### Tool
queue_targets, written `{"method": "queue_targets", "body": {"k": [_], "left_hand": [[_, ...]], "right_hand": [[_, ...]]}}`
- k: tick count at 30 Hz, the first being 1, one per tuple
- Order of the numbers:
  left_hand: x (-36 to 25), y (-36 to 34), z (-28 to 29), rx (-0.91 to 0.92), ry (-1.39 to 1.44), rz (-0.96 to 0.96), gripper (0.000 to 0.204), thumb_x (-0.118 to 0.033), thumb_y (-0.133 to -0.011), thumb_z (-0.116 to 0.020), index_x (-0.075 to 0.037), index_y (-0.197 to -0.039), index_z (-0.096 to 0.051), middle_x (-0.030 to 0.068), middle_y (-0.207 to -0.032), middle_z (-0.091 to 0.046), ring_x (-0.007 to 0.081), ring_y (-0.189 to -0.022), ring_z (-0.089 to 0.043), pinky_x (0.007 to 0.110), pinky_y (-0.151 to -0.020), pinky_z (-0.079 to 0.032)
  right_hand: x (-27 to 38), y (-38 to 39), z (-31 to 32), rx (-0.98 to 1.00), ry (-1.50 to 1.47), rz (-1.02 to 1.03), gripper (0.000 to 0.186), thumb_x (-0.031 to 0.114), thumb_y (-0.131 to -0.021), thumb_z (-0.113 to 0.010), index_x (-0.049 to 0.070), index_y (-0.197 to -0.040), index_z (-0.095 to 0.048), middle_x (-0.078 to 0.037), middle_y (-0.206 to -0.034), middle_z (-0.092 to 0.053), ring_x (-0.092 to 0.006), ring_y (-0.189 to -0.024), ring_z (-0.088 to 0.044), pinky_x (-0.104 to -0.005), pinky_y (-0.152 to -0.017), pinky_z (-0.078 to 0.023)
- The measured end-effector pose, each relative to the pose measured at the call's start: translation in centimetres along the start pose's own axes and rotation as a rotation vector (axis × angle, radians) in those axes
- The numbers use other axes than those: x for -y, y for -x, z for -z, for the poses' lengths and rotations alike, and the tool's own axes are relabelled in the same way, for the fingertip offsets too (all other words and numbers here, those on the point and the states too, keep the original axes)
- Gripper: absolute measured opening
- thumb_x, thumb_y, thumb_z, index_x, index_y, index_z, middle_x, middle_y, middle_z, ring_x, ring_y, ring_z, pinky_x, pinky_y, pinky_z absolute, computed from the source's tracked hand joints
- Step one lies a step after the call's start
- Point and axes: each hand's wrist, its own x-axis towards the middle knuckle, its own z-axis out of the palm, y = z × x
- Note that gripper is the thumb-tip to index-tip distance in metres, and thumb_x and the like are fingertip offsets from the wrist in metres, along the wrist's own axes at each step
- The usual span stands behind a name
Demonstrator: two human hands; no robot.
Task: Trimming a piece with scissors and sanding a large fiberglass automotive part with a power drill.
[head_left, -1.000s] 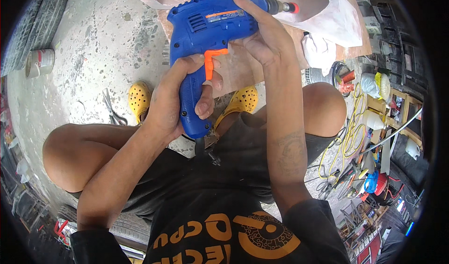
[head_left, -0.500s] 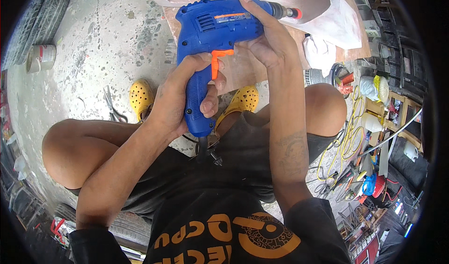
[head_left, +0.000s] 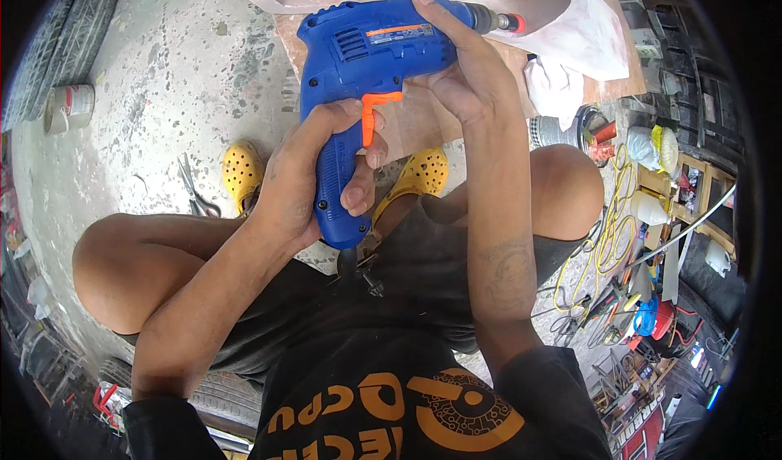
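A blue power drill [head_left: 376, 40] with an orange trigger [head_left: 371, 116] is held up in front of me, its nose toward the upper right. My left hand [head_left: 303, 162] wraps round the drill's handle, thumb high near the trigger. Around the front of the body my right hand [head_left: 466, 69] is closed, thumb along the top and fingers partly hidden underneath. The dark chuck [head_left: 484, 18] carries a small red-tipped piece [head_left: 515, 23]. Below the handle a chuck key [head_left: 373, 285] hangs by the cord.
Scissors [head_left: 195, 191] lie on the concrete floor by my yellow clog [head_left: 242, 171]. Ahead is a brown board [head_left: 603, 93] with a pale curved panel and a white cloth [head_left: 552, 89]. A tin can [head_left: 69, 108] and tires [head_left: 81, 32] stand left. A yellow cord [head_left: 607, 232] and tools clutter the right.
The handle end of the drill has shifted slightly left and down with my left hand. Both hands keep their hold.
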Motion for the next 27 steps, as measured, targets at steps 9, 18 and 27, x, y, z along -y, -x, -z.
{"method": "queue_targets", "body": {"k": [9,18,27], "left_hand": [[0.2,0.3,-0.1,-0.006,0.006,0.014,0.036,-0.037,-0.099,-0.058,-0.003,-0.111,-0.057,0.0094,-0.081,-0.062,0.0101,-0.045,-0.050,0.027,-0.047,-0.045],[0.1,0.5,-0.3,-0.022,-0.003,0.025,0.036,-0.037,-0.099,-0.057,-0.004,-0.111,-0.058,0.0089,-0.081,-0.061,0.0097,-0.045,-0.049,0.027,-0.047,-0.045],[0.2,0.6,-0.3,-0.022,0.005,0.025,0.036,-0.038,-0.099,-0.057,-0.004,-0.111,-0.058,0.0089,-0.082,-0.062,0.0094,-0.044,-0.049,0.027,-0.047,-0.045]], "right_hand": [[-0.2,0.3,0.3,-0.003,0.016,-0.026,0.041,0.023,-0.091,-0.082,0.003,-0.123,-0.065,-0.012,-0.117,-0.071,-0.0265,-0.108,-0.069,-0.0533,-0.092,-0.055],[-0.1,0.9,-0.2,-0.016,0.026,0.002,0.044,0.023,-0.090,-0.083,0.003,-0.124,-0.065,-0.013,-0.117,-0.071,-0.0270,-0.109,-0.069,-0.0527,-0.091,-0.055],[0.0,1.1,-0.3,-0.017,0.030,0.023,0.045,0.022,-0.090,-0.083,0.001,-0.125,-0.064,-0.015,-0.118,-0.070,-0.0281,-0.110,-0.069,-0.0557,-0.093,-0.056]]}}
